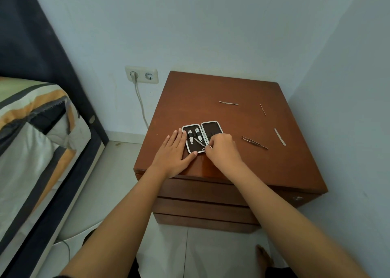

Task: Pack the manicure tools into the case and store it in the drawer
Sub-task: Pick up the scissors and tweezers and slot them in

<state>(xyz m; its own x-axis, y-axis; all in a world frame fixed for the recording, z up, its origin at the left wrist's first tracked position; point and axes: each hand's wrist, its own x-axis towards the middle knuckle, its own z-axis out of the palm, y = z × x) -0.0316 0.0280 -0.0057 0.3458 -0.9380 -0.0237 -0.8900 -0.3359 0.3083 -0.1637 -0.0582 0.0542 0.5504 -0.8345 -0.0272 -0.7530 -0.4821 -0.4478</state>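
Case: manicure case lies open flat on the wooden nightstand, near its front left; dark lining, pale rim, two halves side by side.
Left half of case: two nail clippers strapped in, a thin metal tool lying slantwise across them.
Right half of case: near end hidden under the fingers.
Left hand: spread flat, palm down, on the nightstand top, fingertips against the case's left edge; it grasps nothing.
Right hand: fingers curled and pinched on the near end of the slanted tool at the case's front edge.
Loose tools: tweezers just right of the right hand; nail file farther right; a double-ended pusher and a thin pick toward the back.
Drawers: stacked drawer fronts below the top, all closed.
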